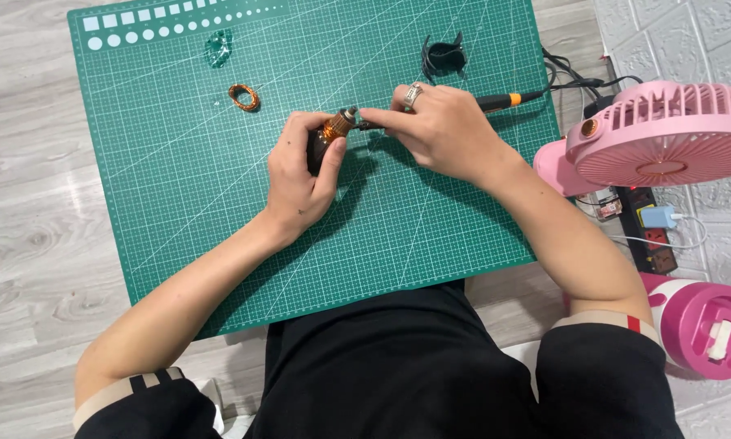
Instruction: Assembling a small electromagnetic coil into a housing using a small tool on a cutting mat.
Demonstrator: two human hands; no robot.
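Pale grey wood-grain floor [24, 244] spreads under a green cutting mat [178, 203]; a white brick-patterned panel [691, 41] (embossed, soft-looking) fills the upper right corner.

No packages, signs or screens show here. The nearest to a label is a small white tag [720, 341] on the side of the pink round container [701, 323] at the lower right, below the pink fan [662, 134]; it is an upright oblong, too small to make out any marking on it.
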